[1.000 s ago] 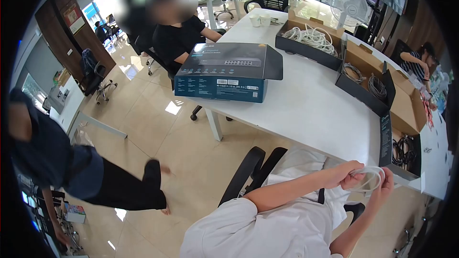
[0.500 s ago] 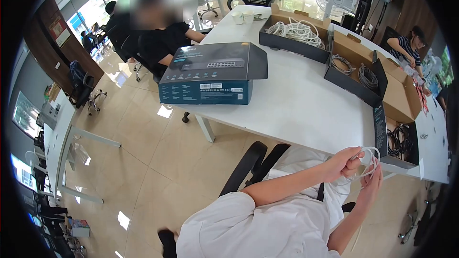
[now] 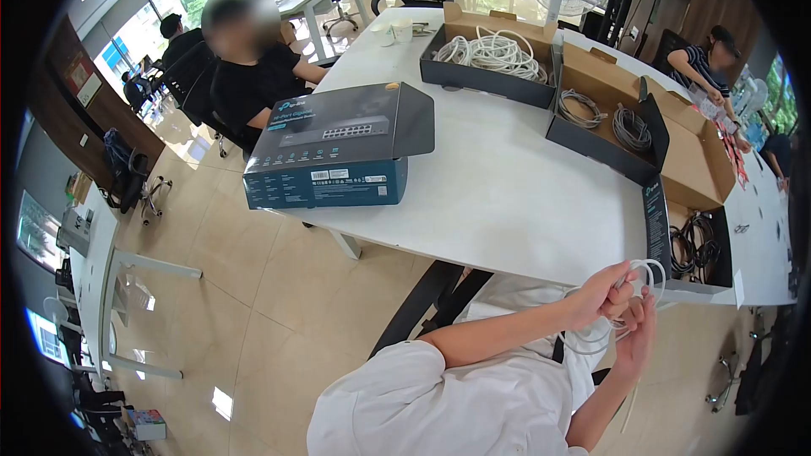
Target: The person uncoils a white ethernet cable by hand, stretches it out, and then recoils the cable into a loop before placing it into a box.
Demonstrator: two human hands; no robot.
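My left hand (image 3: pixel 601 294) is closed around a white cable (image 3: pixel 658 273), which bends in loops above and below the fingers. Just beneath it, at the lower right, my right hand (image 3: pixel 636 327) pinches the same cable between its fingers. Both hands are held close together in front of the table's near edge, over my lap. Part of the coil is hidden behind the hands, and a thin end appears to hang below the right hand.
On the white table (image 3: pixel 507 194) stand a closed network switch box (image 3: pixel 325 148), an open box of white cables (image 3: pixel 486 84), one with grey coils (image 3: pixel 604 148) and one with black cables (image 3: pixel 718 266). Paper cups (image 3: pixel 391 31) stand farther back. One person (image 3: pixel 253 76) sits left, another (image 3: pixel 705 67) right.
The view has shifted, so the table and boxes sit further left. My right hand has come up nearer my left hand, and more cable loops show below the hands.
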